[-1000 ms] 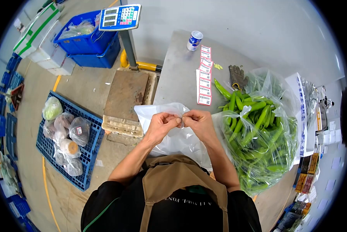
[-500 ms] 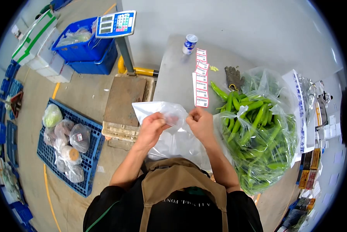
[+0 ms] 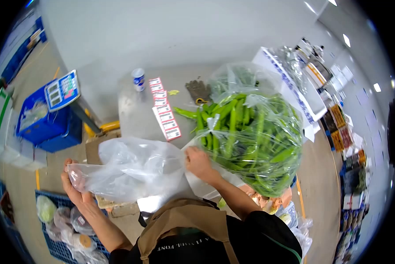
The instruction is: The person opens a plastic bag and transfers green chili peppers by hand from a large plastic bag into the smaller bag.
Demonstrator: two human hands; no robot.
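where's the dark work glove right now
In the head view, the glove lies at the table's far edge, right of the labels, just behind the green peppers.

A clear plastic bag [image 3: 138,169] stretches between both hands, apparently gripped by the left fingers [image 3: 76,176].

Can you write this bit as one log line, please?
left hand: holding clear bag | right hand: at its other end | nearby: green peppers in big bag

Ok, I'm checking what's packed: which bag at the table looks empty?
The clear bag in the left hand; the bags beyond the right hand hold green vegetables.
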